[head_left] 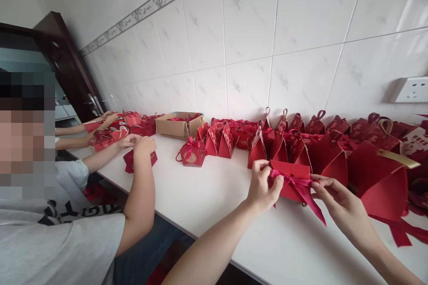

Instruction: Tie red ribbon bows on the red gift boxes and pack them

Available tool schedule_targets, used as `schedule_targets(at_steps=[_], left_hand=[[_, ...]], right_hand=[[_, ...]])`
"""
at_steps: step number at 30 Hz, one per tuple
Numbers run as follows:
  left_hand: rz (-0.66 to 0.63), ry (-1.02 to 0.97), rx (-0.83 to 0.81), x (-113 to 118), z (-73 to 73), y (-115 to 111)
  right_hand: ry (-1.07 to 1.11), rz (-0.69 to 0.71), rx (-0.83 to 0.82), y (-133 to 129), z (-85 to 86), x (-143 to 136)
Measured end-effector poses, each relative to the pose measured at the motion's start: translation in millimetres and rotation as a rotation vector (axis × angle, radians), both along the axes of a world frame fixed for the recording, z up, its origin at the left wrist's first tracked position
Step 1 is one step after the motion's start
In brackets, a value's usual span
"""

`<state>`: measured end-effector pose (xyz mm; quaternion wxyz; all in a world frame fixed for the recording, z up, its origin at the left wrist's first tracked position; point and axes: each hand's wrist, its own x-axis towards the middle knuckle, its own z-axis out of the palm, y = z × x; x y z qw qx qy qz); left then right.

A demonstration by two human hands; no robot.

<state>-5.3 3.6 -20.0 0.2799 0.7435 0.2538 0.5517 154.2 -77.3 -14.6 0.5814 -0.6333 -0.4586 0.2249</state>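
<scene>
On the white table, a small red gift box [294, 192] stands close in front of me, a dark pink ribbon [304, 191] across its upper front. My left hand [265, 187] is at the box's left side, thumb and fingers closed on the ribbon near its knot. At the right side, my right hand [337, 198] pinches the other part of the ribbon between thumb and fingers. One ribbon tail hangs down at an angle between my hands. Just behind the box are several red peaked gift boxes, the nearest almost touching it.
Rows of red boxes [329, 156] line the tiled wall. A finished-looking bowed box [193, 153] stands left of centre, before an open cardboard carton [179, 125]. To my left, a co-worker's hands [140, 144] handle another red box; another person's hands show farther off.
</scene>
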Motion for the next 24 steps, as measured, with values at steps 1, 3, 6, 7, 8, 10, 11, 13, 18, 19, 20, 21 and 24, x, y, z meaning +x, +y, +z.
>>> schedule_targets(at_steps=[1,3,6,7,8,10,11,13,18,19,20,21,24], left_hand=[[0.002,0.004,-0.008,0.1,0.3,0.0],[0.009,0.013,-0.023,0.3,1.2,-0.1],[0.014,-0.004,-0.033,0.3,2.2,0.1],[0.019,-0.017,-0.036,0.4,2.3,0.4],[0.026,-0.030,-0.038,0.5,2.3,0.9],[0.040,-0.049,-0.042,0.9,2.1,2.2],[0.044,-0.055,-0.045,1.2,1.9,2.8],[0.044,-0.068,-0.057,1.9,1.9,3.5],[0.027,-0.089,-0.063,1.8,2.9,3.9],[0.018,-0.089,-0.059,1.2,3.2,4.1],[0.006,-0.088,-0.048,0.4,3.5,4.3],[-0.010,-0.082,-0.027,-0.6,3.7,4.7],[-0.054,-0.042,0.074,-3.4,4.5,6.2]], right_hand=[[-0.002,0.002,0.014,-0.6,0.4,-0.8],[0.003,0.009,0.047,-2.1,2.3,-3.1],[0.034,0.026,0.097,-3.1,6.0,-7.1],[0.044,0.032,0.117,-2.9,7.0,-8.1],[0.051,0.040,0.136,-2.3,7.5,-8.8],[0.058,0.057,0.160,-0.7,7.4,-9.4],[0.061,0.064,0.166,0.1,6.7,-9.4],[0.065,0.066,0.170,1.6,4.9,-8.9],[0.046,0.073,0.179,3.5,2.3,-7.4],[0.044,0.077,0.180,3.5,2.5,-7.1],[0.045,0.080,0.179,3.3,2.8,-6.8],[0.045,0.081,0.177,3.1,3.2,-6.5],[0.041,0.072,0.176,2.3,4.4,-6.0]])
